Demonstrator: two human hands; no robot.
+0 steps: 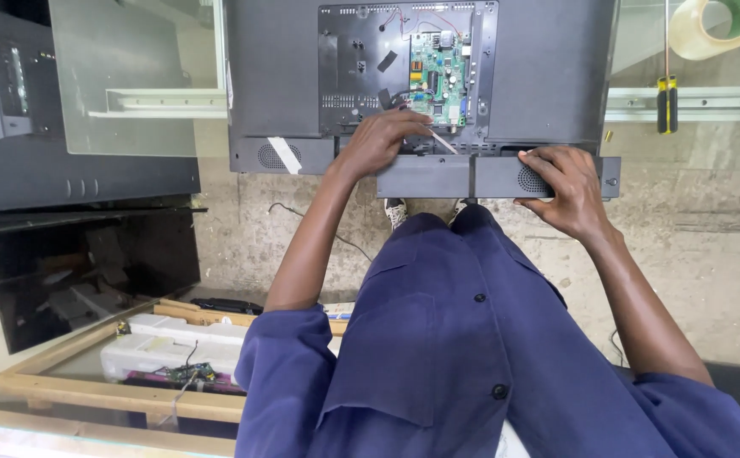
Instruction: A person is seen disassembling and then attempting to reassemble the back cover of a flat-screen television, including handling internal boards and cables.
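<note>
We see a flat television (539, 76) lying back-side up, its rear cover partly off so a green circuit board (439, 78) shows in the open panel near the top middle. Our left hand (380, 140) sits at the lower edge of that opening, fingers curled narrow around a thin white stick-like tool (443, 142); we cannot tell what kind of tool it is. The tip points toward the seam just under the board. Our right hand (561, 188) is spread flat and wide on the dark bottom strip (438, 176) of the set, palm covering the round speaker grille (529, 178) at the right end, holding nothing, just pressing on the strip. The two hands are near each other, the strip running between them.

A white tape patch (284, 153) sits on the lower left corner of the set, beside another speaker grille. We wear blue overalls (455, 339), knees up under the set. At upper right a screwdriver (667, 103) with a yellow and black handle stands upright against a rail, with a tape roll (717, 24) above it. Left of us a second dark screen (90, 271) leans, and lower left a wooden frame (115, 394) holds white plastic parts (166, 346). The floor (692, 254) is bare concrete.
</note>
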